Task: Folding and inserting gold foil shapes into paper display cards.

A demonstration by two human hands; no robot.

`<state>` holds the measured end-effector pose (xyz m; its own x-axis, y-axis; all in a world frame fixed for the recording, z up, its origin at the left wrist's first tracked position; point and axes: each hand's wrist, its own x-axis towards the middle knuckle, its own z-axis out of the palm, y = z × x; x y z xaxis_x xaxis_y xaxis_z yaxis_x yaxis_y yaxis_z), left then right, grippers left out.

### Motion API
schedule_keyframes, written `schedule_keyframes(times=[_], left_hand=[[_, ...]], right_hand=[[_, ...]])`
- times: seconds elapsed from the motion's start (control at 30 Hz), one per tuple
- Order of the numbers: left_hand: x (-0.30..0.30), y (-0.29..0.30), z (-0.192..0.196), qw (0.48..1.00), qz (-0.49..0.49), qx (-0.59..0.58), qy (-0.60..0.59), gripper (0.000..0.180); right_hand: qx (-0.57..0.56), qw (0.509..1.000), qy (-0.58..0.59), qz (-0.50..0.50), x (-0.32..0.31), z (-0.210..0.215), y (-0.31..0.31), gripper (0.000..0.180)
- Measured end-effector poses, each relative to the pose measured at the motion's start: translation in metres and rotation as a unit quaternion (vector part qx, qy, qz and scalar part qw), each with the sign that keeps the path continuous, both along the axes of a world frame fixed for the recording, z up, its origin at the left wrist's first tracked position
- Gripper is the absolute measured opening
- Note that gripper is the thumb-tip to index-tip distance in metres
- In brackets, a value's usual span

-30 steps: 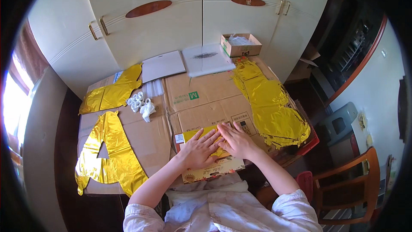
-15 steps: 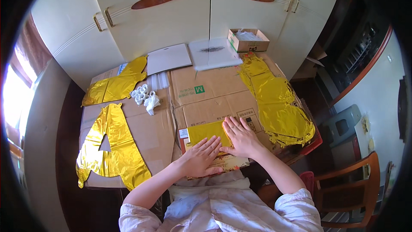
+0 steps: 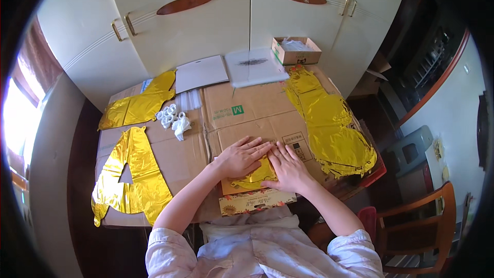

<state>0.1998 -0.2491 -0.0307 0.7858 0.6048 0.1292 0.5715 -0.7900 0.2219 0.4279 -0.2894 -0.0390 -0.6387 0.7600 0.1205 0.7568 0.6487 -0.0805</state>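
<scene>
Foil (image 3: 265, 173) lies under the hands (image 3: 289, 169), foil letter (image 3: 146, 177) left, foil stack (image 3: 334, 128) right.

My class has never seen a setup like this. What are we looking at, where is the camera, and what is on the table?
There is no machine: these are one person's bare hands. A wide fisheye camera on the head looks down, so straight edges bend. The left hand and right hand rest flat over a gold foil piece; neither appears to grip anything. Nearer the body is a flower-printed card. Around them, on cardboard, lie two gold shapes at left, more foil at right, small white rolls, and an open box.
</scene>
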Motion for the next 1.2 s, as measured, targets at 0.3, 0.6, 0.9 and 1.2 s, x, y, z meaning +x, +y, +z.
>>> schedule_keyframes(times=[0.3,0.6,0.9,1.2], left_hand=[[0.003,-0.002,-0.001,0.996,-0.020,0.045,0.071,0.064],[0.005,-0.002,0.009,0.994,-0.024,0.047,0.099,0.085],[0.002,0.008,-0.002,0.997,-0.026,0.009,0.067,0.069],[0.002,0.005,-0.009,0.997,-0.017,0.036,0.070,0.055]], right_hand=[[0.024,0.999,-0.012,0.018,0.010,0.015,-0.025,0.094],[0.108,0.976,0.128,0.137,0.013,0.021,-0.077,0.031],[0.259,0.940,0.129,0.180,0.020,0.033,-0.075,0.017],[0.297,0.910,0.271,0.097,0.113,0.073,-0.102,0.010]])
